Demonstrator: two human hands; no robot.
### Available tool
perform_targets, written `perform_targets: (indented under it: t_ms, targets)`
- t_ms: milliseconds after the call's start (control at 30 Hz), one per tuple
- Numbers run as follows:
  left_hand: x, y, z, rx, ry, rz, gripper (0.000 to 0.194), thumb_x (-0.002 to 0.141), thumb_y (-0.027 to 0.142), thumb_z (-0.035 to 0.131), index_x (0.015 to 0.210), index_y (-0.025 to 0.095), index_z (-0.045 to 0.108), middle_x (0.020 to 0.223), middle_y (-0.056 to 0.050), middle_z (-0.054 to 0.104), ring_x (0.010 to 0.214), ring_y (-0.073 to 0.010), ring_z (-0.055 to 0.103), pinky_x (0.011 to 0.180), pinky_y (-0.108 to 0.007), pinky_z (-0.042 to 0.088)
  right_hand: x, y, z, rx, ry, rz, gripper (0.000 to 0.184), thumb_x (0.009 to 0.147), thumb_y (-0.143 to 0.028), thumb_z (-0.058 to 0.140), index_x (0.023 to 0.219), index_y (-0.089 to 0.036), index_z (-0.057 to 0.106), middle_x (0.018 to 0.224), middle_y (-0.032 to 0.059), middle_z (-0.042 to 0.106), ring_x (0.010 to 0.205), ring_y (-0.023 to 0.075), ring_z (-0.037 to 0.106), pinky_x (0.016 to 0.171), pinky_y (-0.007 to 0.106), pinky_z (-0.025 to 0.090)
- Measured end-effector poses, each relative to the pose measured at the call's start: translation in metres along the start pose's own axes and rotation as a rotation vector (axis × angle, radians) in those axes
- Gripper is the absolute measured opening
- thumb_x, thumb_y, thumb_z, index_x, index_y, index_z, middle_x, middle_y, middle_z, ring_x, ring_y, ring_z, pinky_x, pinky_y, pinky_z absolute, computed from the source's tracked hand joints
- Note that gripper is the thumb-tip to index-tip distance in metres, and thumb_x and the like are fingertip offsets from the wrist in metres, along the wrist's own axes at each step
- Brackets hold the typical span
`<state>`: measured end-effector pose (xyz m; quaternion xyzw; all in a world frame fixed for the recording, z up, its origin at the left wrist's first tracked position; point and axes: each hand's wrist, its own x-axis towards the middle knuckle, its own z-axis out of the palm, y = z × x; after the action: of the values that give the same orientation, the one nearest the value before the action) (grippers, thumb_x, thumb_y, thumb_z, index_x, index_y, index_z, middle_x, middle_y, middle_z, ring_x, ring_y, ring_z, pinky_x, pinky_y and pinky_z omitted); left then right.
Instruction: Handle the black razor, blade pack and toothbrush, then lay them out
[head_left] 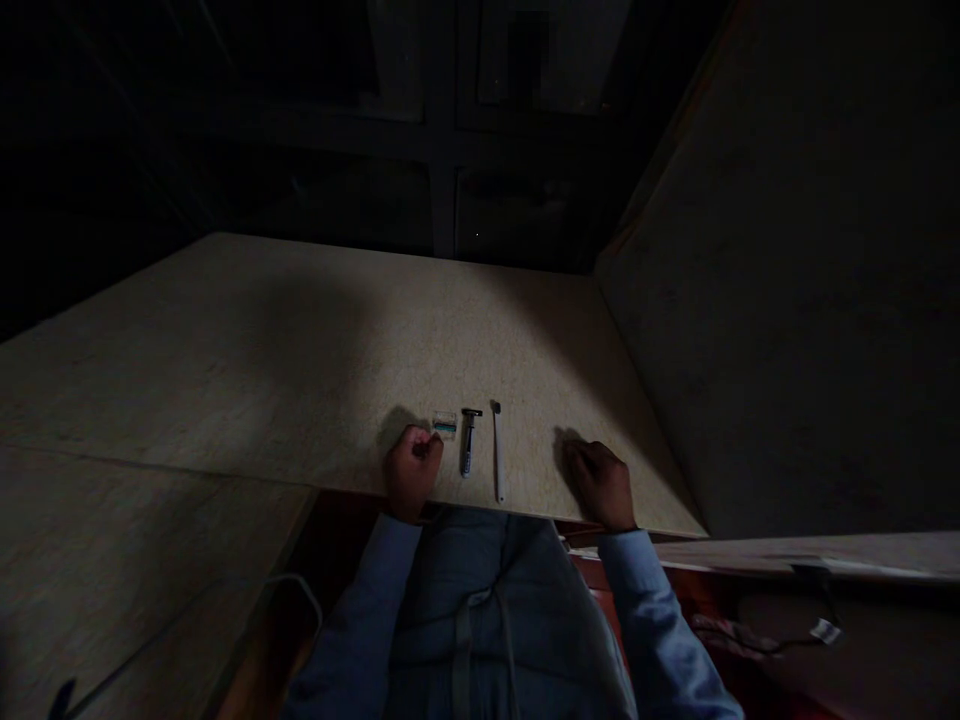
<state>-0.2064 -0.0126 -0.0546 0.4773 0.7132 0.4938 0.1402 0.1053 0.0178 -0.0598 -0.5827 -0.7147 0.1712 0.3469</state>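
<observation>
My left hand (412,471) rests in a loose fist at the table's near edge, with nothing visible in it. Just beside its thumb lies a small clear plastic case (444,424) with a teal strip inside. To the right of the case is a dark-handled razor (468,445), its head pointing away from me. A toothbrush (499,455) with a pale handle and dark bristles lies roughly parallel to the razor. Farther right, my right hand (602,484) rests on the table with its fingers curled in, apart from the toothbrush and seemingly holding nothing.
The pale, speckled tabletop (420,330) stretches away to a dark window (442,140). A wall panel (787,300) rises on the right. A thin cable (292,578) curves at lower left, and another cable with a white tag (825,631) is at lower right.
</observation>
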Motion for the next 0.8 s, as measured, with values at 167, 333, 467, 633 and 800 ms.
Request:
perform_targets:
  t_ms: [167, 333, 467, 633, 800]
  targets:
    - [-0.007, -0.004, -0.002, 0.165, -0.092, 0.171, 0.019, 0.079, 0.033, 0.055, 0.066, 0.02, 0.052, 0.062, 0.001, 0.058, 0.058, -0.0127, 0.054, 0.061, -0.026, 0.038, -0.002, -0.004, 0.003, 0.012, 0.02, 0.021, 0.048, 0.096, -0.05, 0.047, 0.101, -0.013, 0.077, 0.092, 0.0135, 0.071, 0.083, 0.0204, 0.067, 0.078, 0.03, 0.049]
    - [-0.011, -0.005, -0.003, 0.235, -0.102, 0.28, 0.019, 0.083, 0.031, 0.055, 0.067, 0.021, 0.054, 0.064, 0.001, 0.061, 0.061, -0.0139, 0.057, 0.064, -0.026, 0.04, -0.003, -0.005, 0.002, 0.021, 0.008, 0.019, 0.048, 0.095, -0.051, 0.047, 0.101, -0.013, 0.077, 0.094, 0.0139, 0.072, 0.084, 0.0208, 0.067, 0.079, 0.03, 0.05]
    - [-0.011, -0.004, -0.004, 0.23, -0.089, 0.29, 0.02, 0.083, 0.031, 0.054, 0.066, 0.021, 0.053, 0.063, 0.0, 0.061, 0.061, -0.0141, 0.057, 0.064, -0.027, 0.041, -0.002, -0.006, 0.002, 0.031, 0.01, 0.023, 0.048, 0.095, -0.051, 0.047, 0.1, -0.013, 0.077, 0.094, 0.0142, 0.072, 0.086, 0.0212, 0.068, 0.08, 0.031, 0.05]
    - [-0.014, -0.004, -0.004, 0.219, -0.081, 0.295, 0.021, 0.084, 0.032, 0.054, 0.066, 0.022, 0.053, 0.064, 0.0, 0.061, 0.062, -0.0143, 0.057, 0.065, -0.027, 0.042, -0.002, -0.006, 0.002, 0.024, 0.011, 0.029, 0.051, 0.096, -0.053, 0.046, 0.1, -0.013, 0.077, 0.093, 0.0143, 0.071, 0.084, 0.0211, 0.067, 0.079, 0.031, 0.05]
    - [-0.009, -0.006, -0.002, 0.164, -0.089, 0.235, 0.02, 0.081, 0.034, 0.054, 0.065, 0.021, 0.053, 0.064, -0.001, 0.061, 0.061, -0.0145, 0.056, 0.064, -0.028, 0.043, -0.002, -0.005, 0.002, 0.029, 0.012, 0.023, 0.052, 0.095, -0.054, 0.046, 0.1, -0.012, 0.077, 0.092, 0.0141, 0.071, 0.082, 0.0211, 0.066, 0.078, 0.031, 0.05]
